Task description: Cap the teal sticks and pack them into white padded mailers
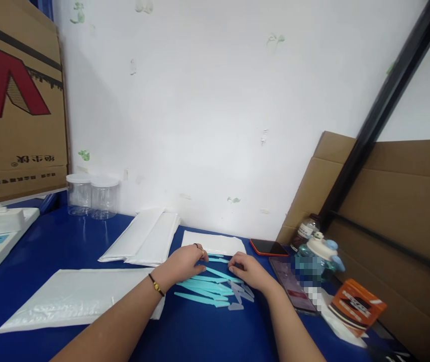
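Note:
Several turquoise eyebrow razors point(203, 286) lie in a loose fanned pile on the blue table point(200, 337). At their right ends are translucent blade covers point(239, 294). My left hand point(185, 264) is over the pile's left far side, fingers bent and thumb apart from them. My right hand point(250, 269) is at the right far side, its fingers curled and thumb apart. Between the fingertips of both hands lie a couple of razors point(218, 260), set crosswise just before a white padded mailer point(215, 244). Whether the fingertips touch them is unclear.
More white padded mailers point(75, 296) lie left. Two clear jars point(105, 198) stand by the wall, near a power strip point(30, 218). On the right are a phone point(270, 247), a tablet-like device point(294, 291), a teal bottle point(322, 256) and an orange box point(358, 306).

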A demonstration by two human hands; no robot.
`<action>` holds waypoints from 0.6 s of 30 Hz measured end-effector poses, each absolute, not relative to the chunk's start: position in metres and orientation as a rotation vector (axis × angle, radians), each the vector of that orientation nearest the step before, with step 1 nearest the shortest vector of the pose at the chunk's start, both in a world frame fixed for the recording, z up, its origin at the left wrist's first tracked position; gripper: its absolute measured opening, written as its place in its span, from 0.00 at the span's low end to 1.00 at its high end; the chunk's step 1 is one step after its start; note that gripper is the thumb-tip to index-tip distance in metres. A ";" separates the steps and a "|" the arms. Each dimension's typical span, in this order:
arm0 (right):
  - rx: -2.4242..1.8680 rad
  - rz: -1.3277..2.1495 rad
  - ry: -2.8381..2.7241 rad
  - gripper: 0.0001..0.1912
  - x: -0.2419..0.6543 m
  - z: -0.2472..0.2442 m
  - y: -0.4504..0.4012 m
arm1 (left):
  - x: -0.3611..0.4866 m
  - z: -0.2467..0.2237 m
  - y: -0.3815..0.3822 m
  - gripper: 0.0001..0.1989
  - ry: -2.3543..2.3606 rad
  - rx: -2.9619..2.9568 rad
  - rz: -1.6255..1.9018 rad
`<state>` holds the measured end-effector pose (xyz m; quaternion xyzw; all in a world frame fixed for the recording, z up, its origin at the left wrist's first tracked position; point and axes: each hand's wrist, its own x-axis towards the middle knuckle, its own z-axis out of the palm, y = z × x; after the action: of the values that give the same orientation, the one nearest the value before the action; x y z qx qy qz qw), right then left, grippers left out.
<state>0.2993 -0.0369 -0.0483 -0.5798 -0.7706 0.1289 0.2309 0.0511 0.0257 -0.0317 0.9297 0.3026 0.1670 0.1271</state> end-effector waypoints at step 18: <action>-1.647 0.555 -2.007 0.07 0.308 -0.053 -0.040 | 0.057 -0.054 0.040 0.09 0.965 2.833 0.435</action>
<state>0.3077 -0.0404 -0.0526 -0.6020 -0.7337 0.2030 0.2411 0.0569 0.0398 -0.0544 0.9352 0.3184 0.1436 0.0587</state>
